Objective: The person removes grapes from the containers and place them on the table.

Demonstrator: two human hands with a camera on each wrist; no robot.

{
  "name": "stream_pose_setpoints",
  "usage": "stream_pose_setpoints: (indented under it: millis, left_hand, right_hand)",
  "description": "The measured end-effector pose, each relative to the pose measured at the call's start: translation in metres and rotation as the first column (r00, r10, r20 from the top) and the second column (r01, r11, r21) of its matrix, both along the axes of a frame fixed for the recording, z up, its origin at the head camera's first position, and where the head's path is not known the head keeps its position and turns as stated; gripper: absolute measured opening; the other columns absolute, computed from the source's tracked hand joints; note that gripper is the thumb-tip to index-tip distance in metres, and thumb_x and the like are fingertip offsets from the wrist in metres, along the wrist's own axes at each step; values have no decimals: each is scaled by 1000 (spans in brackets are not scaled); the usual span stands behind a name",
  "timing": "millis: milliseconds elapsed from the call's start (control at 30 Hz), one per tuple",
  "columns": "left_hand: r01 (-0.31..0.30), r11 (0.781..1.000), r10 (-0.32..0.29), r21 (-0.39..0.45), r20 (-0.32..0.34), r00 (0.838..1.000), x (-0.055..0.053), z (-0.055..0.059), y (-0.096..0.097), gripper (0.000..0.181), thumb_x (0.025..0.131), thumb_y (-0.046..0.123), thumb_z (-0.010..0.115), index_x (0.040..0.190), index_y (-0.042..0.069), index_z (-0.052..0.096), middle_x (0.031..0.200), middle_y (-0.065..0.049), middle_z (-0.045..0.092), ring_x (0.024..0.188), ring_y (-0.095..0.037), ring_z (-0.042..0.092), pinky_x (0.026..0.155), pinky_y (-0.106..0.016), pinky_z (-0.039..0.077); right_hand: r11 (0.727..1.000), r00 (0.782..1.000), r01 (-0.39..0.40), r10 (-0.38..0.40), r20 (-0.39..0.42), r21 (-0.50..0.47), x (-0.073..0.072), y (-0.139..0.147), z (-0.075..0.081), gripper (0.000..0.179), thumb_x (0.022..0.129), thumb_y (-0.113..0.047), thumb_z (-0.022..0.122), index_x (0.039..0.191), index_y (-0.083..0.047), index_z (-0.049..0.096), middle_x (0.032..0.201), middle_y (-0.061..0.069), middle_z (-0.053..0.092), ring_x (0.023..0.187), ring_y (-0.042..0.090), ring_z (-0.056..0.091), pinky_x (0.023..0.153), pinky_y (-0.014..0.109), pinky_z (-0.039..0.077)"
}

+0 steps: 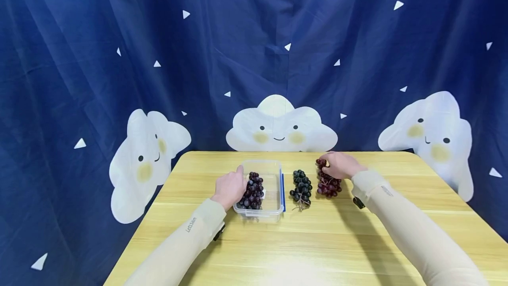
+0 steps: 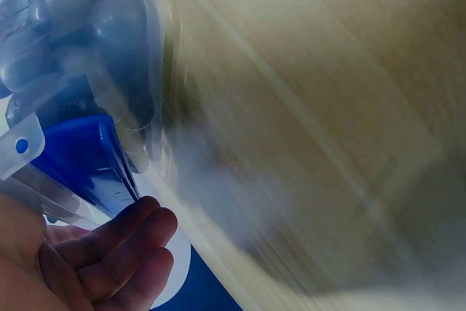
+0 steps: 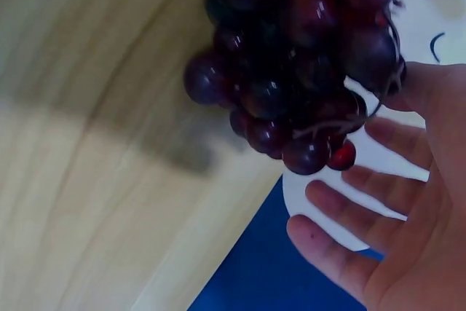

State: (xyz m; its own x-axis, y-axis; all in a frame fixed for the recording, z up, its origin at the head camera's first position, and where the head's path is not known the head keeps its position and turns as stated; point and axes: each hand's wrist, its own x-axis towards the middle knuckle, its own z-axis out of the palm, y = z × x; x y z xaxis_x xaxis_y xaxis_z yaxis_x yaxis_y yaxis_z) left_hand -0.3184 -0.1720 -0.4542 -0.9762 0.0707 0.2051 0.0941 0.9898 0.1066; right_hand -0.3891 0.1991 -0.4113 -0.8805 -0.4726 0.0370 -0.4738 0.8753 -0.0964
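A clear plastic food container (image 1: 272, 184) stands on the table with a bunch of dark purple grapes (image 1: 252, 192) along its left side. My left hand (image 1: 231, 187) grips the container's left side, its fingers curled beside a blue clasp (image 2: 87, 162) in the left wrist view. To the right of the container lies a bunch of black grapes (image 1: 301, 187). Farther right, my right hand (image 1: 339, 165) pinches a bunch of red grapes (image 1: 329, 186) near its far end. In the right wrist view its other fingers spread away from the red grapes (image 3: 298, 56).
A blue strip (image 1: 283, 193) runs along the container's right side. The light wooden table (image 1: 278, 246) ends at a dark blue curtain (image 1: 278, 69) printed with white clouds. Dark bands show at both wrists.
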Motion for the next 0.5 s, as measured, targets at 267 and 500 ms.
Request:
stream_pose_setpoints:
  millis: [267, 500]
  left_hand:
    - [-3, 1000, 3, 2, 3, 1000, 1, 2, 0, 47, 101, 28, 50, 144, 9, 47, 88, -14, 71, 69, -29, 67, 56, -43, 53]
    - [1, 1000, -1, 10, -5, 1000, 1, 0, 1, 47, 100, 27, 52, 143, 9, 48, 87, -14, 71, 72, -29, 68, 58, -44, 53]
  right_hand:
    - [999, 999, 19, -21, -49, -38, 15, -5, -8, 46, 99, -38, 58, 130, -3, 65, 130, 25, 62, 118, 46, 61, 98, 60, 47]
    - [996, 999, 24, -27, -27, -84, 28, -6, -12, 56, 97, -49, 60, 130, -4, 65, 142, 31, 51, 126, 56, 50, 105, 65, 39]
